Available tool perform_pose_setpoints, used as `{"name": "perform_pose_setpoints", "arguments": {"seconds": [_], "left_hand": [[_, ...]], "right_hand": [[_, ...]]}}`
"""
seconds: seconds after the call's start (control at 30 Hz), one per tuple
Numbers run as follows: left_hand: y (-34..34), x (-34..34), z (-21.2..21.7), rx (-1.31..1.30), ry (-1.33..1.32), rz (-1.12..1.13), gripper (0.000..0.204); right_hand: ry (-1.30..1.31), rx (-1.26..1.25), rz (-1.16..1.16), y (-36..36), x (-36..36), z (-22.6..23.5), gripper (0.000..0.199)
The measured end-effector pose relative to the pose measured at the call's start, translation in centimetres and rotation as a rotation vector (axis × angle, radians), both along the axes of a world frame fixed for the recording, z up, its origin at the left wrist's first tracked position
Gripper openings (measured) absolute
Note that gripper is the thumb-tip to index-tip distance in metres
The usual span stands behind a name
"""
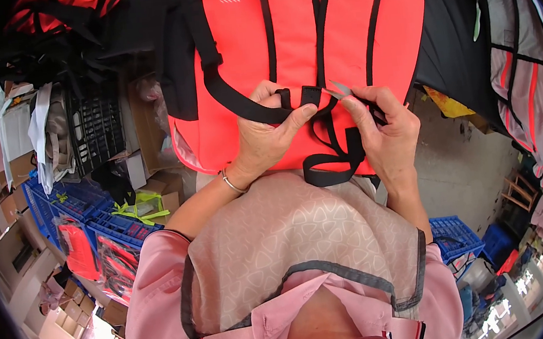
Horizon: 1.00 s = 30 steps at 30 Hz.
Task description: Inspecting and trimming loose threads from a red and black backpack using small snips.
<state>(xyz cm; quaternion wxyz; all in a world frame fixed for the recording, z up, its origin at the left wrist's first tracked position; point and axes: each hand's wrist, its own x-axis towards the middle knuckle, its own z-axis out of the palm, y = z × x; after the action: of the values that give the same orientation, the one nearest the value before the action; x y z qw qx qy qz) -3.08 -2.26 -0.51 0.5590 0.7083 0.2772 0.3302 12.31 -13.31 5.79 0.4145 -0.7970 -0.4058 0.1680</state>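
A bright red-orange backpack [295, 43] with black trim lies in front of me, its lower part close to my apron. My left hand [260, 131] is closed on a black webbing strap [228, 95] near the bag's bottom edge, the thumb pressing toward a folded strap end [311, 94]. In my right hand [387, 122] is a small pair of metal thread snips [339, 89], gripped between thumb and fingers. Their blades point left, right beside the folded end. A loose loop of black webbing [330, 169] hangs below, between my hands. My right palm hides the rest of the snips.
Black cloth [453, 54] lies right of the bag, with grey and red fabric pieces [520, 73] hanging beyond it. Blue plastic crates [120, 226] and a black crate [96, 131] stand at left. Another blue crate [456, 235] sits low at right, near a wooden stool [519, 191].
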Motion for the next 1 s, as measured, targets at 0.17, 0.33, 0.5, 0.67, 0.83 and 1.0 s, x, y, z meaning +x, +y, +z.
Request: {"name": "perform_pose_setpoints", "arguments": {"seconds": [0.17,0.33,0.5,0.67,0.83,1.0], "left_hand": [[-0.2,0.2,0.6,0.013,0.013,0.02,0.016],[-0.2,0.1,0.3,0.016,0.0,0.02,0.017],[-0.2,-0.1,0.1,0.003,0.019,0.013,0.018],[0.0,-0.4,-0.4,0.039,0.021,-0.03,0.019],[0.1,-0.1,0.6,-0.026,0.001,-0.028,0.018],[0.3,-0.2,0.1,-0.09,-0.011,-0.02,0.015]], "right_hand": [[-0.054,-0.037,0.014,0.4,-0.3,0.1,0.018],[-0.087,-0.056,0.024,0.4,-0.2,0.5,0.019],[-0.112,-0.073,0.038,0.4,-0.2,0.6,0.019],[-0.05,-0.103,0.056,0.5,0.0,0.5,0.019],[0.377,0.058,0.056,0.8,0.7,-1.2,0.02],[1.425,0.568,-0.044,1.1,2.4,-0.4,0.026]]}}
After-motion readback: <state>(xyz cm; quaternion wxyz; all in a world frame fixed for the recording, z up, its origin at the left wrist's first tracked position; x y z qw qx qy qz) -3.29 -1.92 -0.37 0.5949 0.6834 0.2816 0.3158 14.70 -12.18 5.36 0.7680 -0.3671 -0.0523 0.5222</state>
